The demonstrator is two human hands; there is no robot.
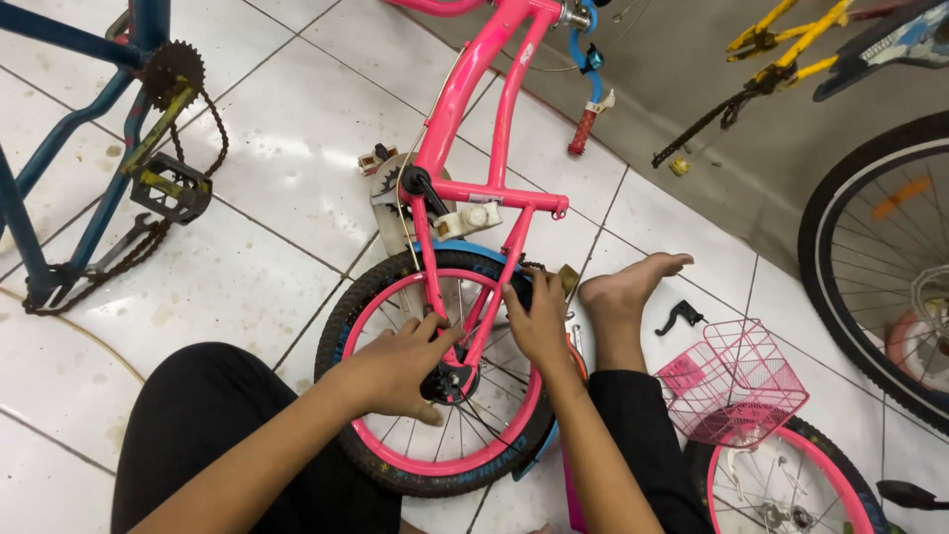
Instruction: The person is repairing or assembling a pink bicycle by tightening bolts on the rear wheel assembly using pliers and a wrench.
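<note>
A small pink bicycle frame (465, 109) lies on the white tiled floor with its rear wheel (395, 465) toward me. My left hand (395, 366) rests on the wheel's hub and spokes, fingers curled against the pink stay near the axle. My right hand (536, 318) grips the tyre and the other pink stay at the wheel's upper right. The wheel has a pink rim and a black tyre. A crank with a pedal (420, 185) sits above the wheel. My bare foot (628, 287) rests on the floor to the right.
A blue bicycle frame (89, 138) with chain and pedal stands at left. A pink wire basket (736, 381) and another pink wheel (791, 485) lie at lower right. A large black wheel (870, 257) and a yellow frame (781, 40) are at right.
</note>
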